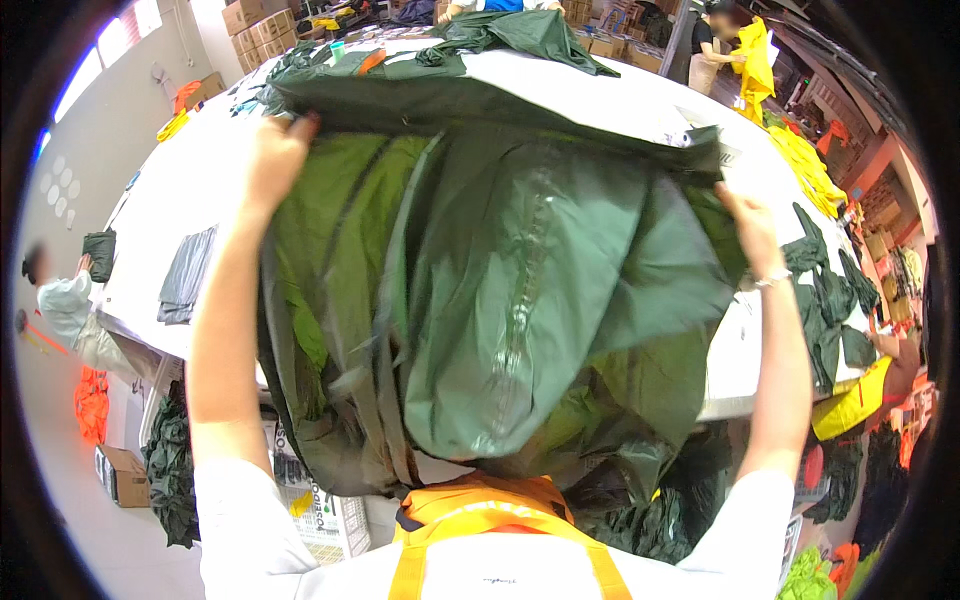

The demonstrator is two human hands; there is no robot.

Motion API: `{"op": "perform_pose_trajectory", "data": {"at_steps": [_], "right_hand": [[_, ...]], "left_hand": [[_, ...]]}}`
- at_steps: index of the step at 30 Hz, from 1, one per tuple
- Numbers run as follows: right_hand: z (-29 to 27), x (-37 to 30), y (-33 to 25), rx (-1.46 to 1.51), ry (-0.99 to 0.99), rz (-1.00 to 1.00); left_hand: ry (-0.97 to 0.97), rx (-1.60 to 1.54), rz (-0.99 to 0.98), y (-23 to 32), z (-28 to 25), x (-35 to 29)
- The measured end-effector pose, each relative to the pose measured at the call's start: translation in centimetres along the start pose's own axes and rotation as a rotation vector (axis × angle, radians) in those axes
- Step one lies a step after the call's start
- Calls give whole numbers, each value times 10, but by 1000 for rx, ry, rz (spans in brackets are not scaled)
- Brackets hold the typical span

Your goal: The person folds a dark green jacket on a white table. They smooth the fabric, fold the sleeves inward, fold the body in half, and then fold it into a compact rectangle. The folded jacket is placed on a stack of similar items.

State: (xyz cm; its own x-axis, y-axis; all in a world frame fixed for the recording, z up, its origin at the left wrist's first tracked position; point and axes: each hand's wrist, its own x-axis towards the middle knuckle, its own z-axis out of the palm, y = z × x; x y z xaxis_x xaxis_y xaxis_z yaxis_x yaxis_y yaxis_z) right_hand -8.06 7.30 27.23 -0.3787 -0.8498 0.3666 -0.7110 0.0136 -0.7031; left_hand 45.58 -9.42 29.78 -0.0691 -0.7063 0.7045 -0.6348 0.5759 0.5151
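A dark green raincoat (520, 300) hangs spread between my two hands over the near edge of the white table. Its rounded hood-like part, with a shiny taped seam, droops in the middle, and lighter green lining shows at the sides. My left hand (280, 160) is closed on the coat's upper left corner. At the upper right end my right hand (752, 222) grips the cloth, its fingers partly hidden behind it. The coat's lower part is smeared by motion and hangs toward my orange-strapped apron (485, 500).
Folded grey cloth (188, 275) lies on the white table (160, 200) at left. Dark green garments (825, 290) and yellow ones (808, 170) lie along the right. Co-workers stand around the table, one holding a yellow garment (755, 70). A white crate (345, 525) stands below the near edge.
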Motion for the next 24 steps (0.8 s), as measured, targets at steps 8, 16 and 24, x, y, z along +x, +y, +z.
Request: {"op": "perform_pose_trajectory", "data": {"at_steps": [8,16,24], "right_hand": [[236,110,186,-433,-265,332],[304,71,243,-545,-255,330],[277,51,250,-379,-107,174]], "left_hand": [[-494,573,-372,-172,265,-14],[-536,721,-365,-234,334,-114],[-261,525,-98,-189,362,-75]]}}
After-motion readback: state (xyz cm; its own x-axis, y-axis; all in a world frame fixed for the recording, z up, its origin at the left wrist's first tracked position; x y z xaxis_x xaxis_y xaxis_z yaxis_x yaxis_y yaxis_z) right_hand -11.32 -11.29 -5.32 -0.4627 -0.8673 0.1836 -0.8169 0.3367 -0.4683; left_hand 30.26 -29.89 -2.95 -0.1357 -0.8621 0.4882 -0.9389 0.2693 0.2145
